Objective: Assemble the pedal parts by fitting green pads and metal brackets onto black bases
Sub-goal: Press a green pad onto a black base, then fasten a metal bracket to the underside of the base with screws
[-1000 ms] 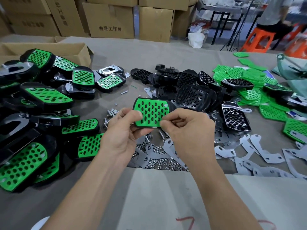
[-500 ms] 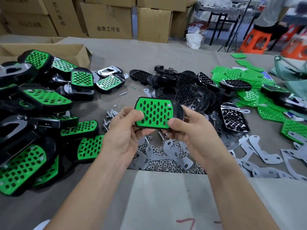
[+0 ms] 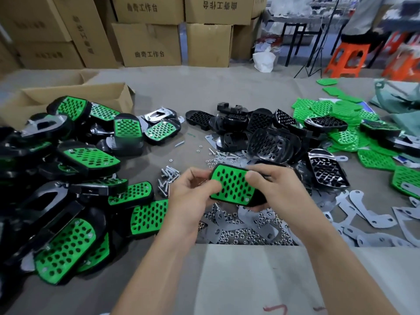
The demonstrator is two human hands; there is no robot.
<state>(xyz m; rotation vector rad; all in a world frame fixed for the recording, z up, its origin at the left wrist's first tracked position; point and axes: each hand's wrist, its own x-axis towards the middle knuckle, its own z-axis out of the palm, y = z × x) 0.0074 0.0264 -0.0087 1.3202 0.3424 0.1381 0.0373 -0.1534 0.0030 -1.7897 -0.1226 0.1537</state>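
Near edge: grey cloth tabletop [image 3: 227,280] open, room to pass.
Far strip: open cloth too, in front of stacked brown cardboard cartons [image 3: 147,42].
Left: heap of black pedals w/ green perforated pads [image 3: 68,189] blocks the whole side; open brown cardboard box [image 3: 68,96] just behind.
Centre: left hand [image 3: 191,201] & right hand [image 3: 279,189] grip one green-padded black pedal [image 3: 234,185] above loose silver nuts [image 3: 250,235]; small silver screws [image 3: 167,178] just left.
Centre-back: pile of black perforated plastic bases [image 3: 261,133]; narrow lane betw. it & the left heap.
Right: flat grey metal brackets [image 3: 363,212] cover the cloth; loose green perforated pads [image 3: 329,114] heaped behind.
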